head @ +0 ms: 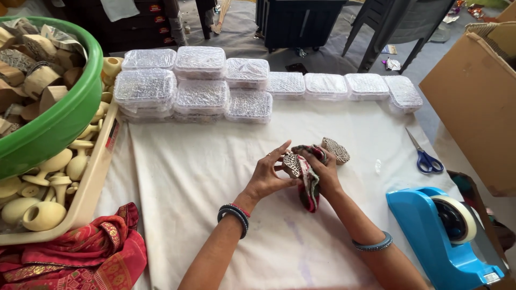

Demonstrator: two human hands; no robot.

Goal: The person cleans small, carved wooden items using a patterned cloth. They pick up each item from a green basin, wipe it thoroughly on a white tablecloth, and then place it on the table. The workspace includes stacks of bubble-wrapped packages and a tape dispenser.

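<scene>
We see two bare forearms reaching up from the near edge of the counter [204, 161], which is covered with a white cloth. Both hands meet near its middle. The left hand [267, 174], with dark and red bangles at the wrist, has its fingers spread and curled around a small carved wooden block [292, 162], gripping it from the left. The right hand [322, 169], with a grey-blue bangle further down the arm, is closed on a red, green and white rag [308, 182], pressing it against the block; the rag hangs down toward us.

The block is brown, with a fine pale pattern cut into its face. A second carved block [336, 150] lies on the counter just beyond the right hand.

Along the far edge stands a row of clear lidded plastic boxes [200, 88], stacked on the left. Blue-handled scissors [424, 157] lie toward the right edge, and a blue tape dispenser [443, 233] sits at the near right corner.
</scene>
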